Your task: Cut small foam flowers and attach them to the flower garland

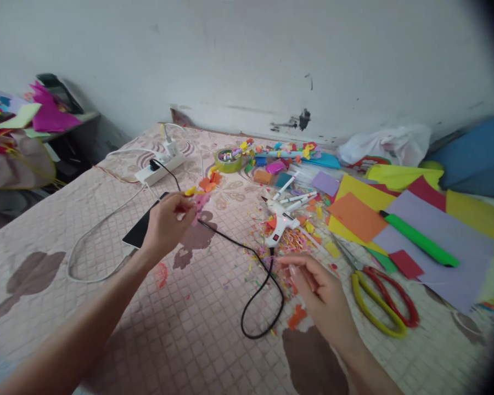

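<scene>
My left hand [168, 222] is closed in a pinch on a pink paper flower [201, 204], above the table left of centre. Orange paper petals [211, 182] and a yellow piece show just past its fingertips; whether they join the pink one I cannot tell. My right hand [319, 291] hovers over paper scraps near the black cord [247, 247], thumb and forefinger close together. Anything between them is too small to make out. Beyond it a white glue gun [280, 220] rests on the scraps, its small red light showing.
Scissors [381, 296] with red and yellow handles lie at right, beside coloured paper sheets [436, 247] and a green cutter [422, 240]. A power strip [160, 170], dark tablet [142, 227] and white cable are at left. Tape [227, 161] and flower-covered sticks [280, 153] lie behind.
</scene>
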The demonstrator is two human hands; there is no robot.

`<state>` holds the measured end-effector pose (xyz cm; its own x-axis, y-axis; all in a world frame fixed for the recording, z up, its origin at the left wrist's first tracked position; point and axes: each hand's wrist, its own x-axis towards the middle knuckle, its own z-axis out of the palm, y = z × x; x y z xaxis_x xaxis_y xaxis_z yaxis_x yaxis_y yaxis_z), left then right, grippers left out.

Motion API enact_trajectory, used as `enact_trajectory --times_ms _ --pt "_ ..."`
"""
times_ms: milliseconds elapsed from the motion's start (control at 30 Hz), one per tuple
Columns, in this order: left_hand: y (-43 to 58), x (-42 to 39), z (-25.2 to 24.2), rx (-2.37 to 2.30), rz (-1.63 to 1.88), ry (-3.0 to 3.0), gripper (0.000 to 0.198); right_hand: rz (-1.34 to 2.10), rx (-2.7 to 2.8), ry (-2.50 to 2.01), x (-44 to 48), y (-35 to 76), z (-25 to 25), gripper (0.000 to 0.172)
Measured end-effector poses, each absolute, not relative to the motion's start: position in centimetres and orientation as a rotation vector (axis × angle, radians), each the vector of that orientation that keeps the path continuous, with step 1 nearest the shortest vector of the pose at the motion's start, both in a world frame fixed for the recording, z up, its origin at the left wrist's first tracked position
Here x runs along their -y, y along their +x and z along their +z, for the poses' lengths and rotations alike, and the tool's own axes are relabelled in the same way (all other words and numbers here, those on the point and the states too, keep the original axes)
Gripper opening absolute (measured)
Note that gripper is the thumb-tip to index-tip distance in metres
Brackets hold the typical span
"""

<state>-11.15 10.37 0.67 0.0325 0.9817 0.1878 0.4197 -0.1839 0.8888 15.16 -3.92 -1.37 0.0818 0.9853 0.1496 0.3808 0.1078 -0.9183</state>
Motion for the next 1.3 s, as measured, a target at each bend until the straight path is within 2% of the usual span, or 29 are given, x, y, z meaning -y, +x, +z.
enact_trajectory --times_ms 100,267,333,400,467,600,733,867,1133,1233,1300 --pt "-9.8 -11.3 0.5 -1.465 1.113 2.063 0.006 0.788 1.346 -1.507 4.1 17.0 -1.1 0.017" --pt "-8.0 -10.6 0.5 -1.406 0.853 2.256 0.011 0.738 1.215 -1.553 4.4 19.2 -1.2 0.016" --pt "-7.6 -9.5 1.1 -1.416 0.863 2.283 0.016 0.734 1.197 -1.559 4.6 19.7 -1.6 0.017" --pt "-7.2 -8.1 1.7 -1.43 0.985 2.281 0.013 0.75 1.226 -1.57 4.7 19.9 -1.9 0.017" --pt "-6.5 -6.6 1.9 -1.35 1.007 2.14 0.012 0.766 1.288 -1.601 4.8 20.1 -2.1 0.019" --pt "-4.3 -4.2 1.0 -1.004 0.646 1.638 0.018 0.729 1.481 -1.717 5.1 20.6 -1.9 0.016" --pt "-1.9 -2.8 0.1 -0.927 0.52 1.367 0.019 0.757 1.694 -1.832 5.7 21.0 -1.8 0.014" --pt "-0.2 -0.9 -0.6 -0.821 0.456 1.294 0.019 0.541 1.674 -1.956 6.0 21.1 -3.1 0.018" --pt "1.3 3.3 -1.6 -0.568 0.316 1.808 0.008 0.378 1.782 -2.001 4.9 20.4 -4.7 0.007" --pt "1.5 3.7 -1.9 -0.524 0.305 1.946 0.008 0.476 1.743 -1.906 4.5 20.5 -4.4 0.005" --pt "1.5 3.8 -2.0 -0.533 0.304 1.987 0.008 0.69 1.591 -1.794 4.3 20.8 -4.0 0.004"
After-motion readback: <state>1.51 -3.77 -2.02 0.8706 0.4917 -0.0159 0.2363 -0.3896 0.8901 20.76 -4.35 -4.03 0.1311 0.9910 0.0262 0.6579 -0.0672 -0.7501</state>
